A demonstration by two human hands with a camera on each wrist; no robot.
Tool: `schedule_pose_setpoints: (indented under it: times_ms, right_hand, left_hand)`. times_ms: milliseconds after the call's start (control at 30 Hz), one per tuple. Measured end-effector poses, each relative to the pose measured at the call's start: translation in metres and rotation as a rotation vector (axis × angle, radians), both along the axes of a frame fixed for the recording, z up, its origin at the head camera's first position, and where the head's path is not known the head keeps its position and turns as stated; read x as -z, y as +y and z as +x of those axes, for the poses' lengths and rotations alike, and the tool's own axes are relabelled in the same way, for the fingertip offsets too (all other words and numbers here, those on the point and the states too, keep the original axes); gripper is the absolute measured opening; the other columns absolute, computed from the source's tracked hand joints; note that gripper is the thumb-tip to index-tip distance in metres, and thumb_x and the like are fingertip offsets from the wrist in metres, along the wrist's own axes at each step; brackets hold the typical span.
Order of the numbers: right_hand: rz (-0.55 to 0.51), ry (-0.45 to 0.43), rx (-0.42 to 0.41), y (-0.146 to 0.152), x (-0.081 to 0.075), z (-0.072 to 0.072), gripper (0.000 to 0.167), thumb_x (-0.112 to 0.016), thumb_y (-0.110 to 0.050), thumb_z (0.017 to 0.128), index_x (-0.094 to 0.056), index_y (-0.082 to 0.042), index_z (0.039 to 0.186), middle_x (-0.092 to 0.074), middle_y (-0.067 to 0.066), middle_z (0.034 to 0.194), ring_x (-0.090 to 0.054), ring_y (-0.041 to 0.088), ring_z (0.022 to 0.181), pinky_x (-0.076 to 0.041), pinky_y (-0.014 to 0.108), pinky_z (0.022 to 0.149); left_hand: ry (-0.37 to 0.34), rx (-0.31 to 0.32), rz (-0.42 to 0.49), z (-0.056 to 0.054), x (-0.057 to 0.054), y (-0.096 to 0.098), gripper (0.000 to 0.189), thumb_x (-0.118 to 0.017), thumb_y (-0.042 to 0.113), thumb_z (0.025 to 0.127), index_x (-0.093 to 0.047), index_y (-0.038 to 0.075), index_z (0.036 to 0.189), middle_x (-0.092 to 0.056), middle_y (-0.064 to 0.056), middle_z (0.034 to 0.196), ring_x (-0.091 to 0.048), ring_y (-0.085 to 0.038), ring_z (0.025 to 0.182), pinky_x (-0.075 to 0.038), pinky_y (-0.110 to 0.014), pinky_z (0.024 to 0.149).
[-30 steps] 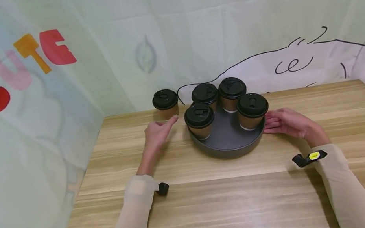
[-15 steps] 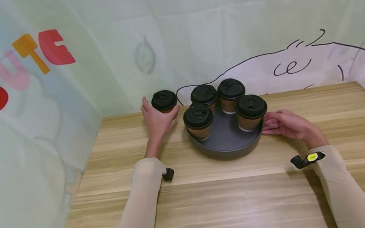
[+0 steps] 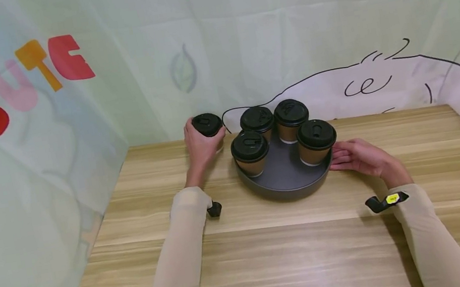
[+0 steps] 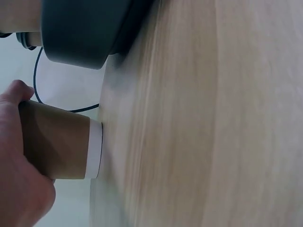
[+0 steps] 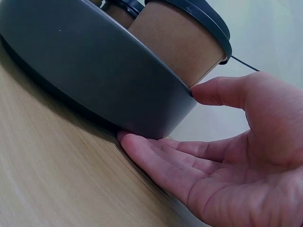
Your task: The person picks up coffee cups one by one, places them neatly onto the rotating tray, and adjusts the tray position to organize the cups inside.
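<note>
At the back of the table, my left hand (image 3: pixel 202 147) grips a lidded paper coffee cup (image 3: pixel 207 125). In the left wrist view this upright brown cup (image 4: pixel 59 142) shows its white base at the table surface; I cannot tell whether it touches. To its right stands a round dark grey tray (image 3: pixel 288 194) bearing several more coffee cups with black lids, one of them a cup (image 3: pixel 315 152) at its right side. My right hand (image 3: pixel 360 157) holds that side of the tray, thumb at the rim and fingers at the lower edge.
A wooden table (image 3: pixel 293 259) lies under everything. Behind it hangs a pale printed cloth (image 3: pixel 268 42), close to the back cups. Another stretch of cloth with coloured letters borders the left side.
My left hand has reached forward to the lone coffee cup and closed around it. The right hand stays at the tray, and the cups on the tray have not moved.
</note>
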State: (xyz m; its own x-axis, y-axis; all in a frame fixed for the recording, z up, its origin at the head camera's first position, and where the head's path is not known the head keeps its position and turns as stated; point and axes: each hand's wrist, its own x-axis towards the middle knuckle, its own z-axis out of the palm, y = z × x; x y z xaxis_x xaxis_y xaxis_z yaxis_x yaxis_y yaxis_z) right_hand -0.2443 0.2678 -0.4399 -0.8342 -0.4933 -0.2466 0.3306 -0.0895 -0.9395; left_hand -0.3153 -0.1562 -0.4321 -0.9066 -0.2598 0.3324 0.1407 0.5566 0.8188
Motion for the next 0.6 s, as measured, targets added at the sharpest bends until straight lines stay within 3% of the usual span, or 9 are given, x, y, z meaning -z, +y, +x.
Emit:
schedule_pose_setpoints:
  times_ms: [167, 300, 433, 600]
  right_hand:
    - [-0.008, -0.008, -0.001, 0.0, 0.0, 0.0, 0.029, -0.04, -0.01, 0.113, -0.068, -0.005, 0.111, -0.075, 0.013, 0.107, -0.073, 0.022, 0.101, -0.059, 0.04, 0.097]
    - [-0.006, -0.011, 0.01, 0.0, 0.0, 0.0, 0.027, -0.042, -0.012, 0.112, -0.068, -0.004, 0.111, -0.075, 0.014, 0.106, -0.073, 0.022, 0.1, -0.059, 0.039, 0.097]
    - [-0.008, -0.01, 0.013, 0.0, 0.001, 0.0, 0.028, -0.041, -0.011, 0.113, -0.068, -0.003, 0.111, -0.075, 0.014, 0.104, -0.074, 0.023, 0.099, -0.059, 0.039, 0.097]
    - [0.003, -0.011, 0.02, 0.0, 0.001, -0.002, 0.031, -0.039, -0.01, 0.113, -0.068, -0.003, 0.109, -0.076, 0.013, 0.101, -0.074, 0.022, 0.097, -0.06, 0.039, 0.096]
  left_hand:
    - [-0.001, 0.031, 0.03, 0.002, -0.002, -0.004, 0.096, -0.084, 0.039, 0.08, -0.034, 0.0, 0.152, -0.047, -0.02, 0.145, -0.046, -0.036, 0.135, -0.041, -0.046, 0.115]
    - [0.016, 0.076, 0.041, 0.008, -0.009, -0.011, 0.093, -0.085, 0.036, 0.081, -0.036, -0.001, 0.151, -0.048, -0.02, 0.144, -0.047, -0.035, 0.134, -0.041, -0.046, 0.114]
    - [0.018, 0.122, 0.046, 0.015, -0.024, -0.019, 0.093, -0.086, 0.037, 0.082, -0.037, -0.001, 0.15, -0.049, -0.02, 0.145, -0.047, -0.034, 0.134, -0.042, -0.047, 0.114]
    - [0.034, 0.188, 0.064, 0.027, -0.052, -0.026, 0.093, -0.087, 0.038, 0.082, -0.037, 0.002, 0.151, -0.05, -0.017, 0.145, -0.048, -0.031, 0.134, -0.042, -0.048, 0.114]
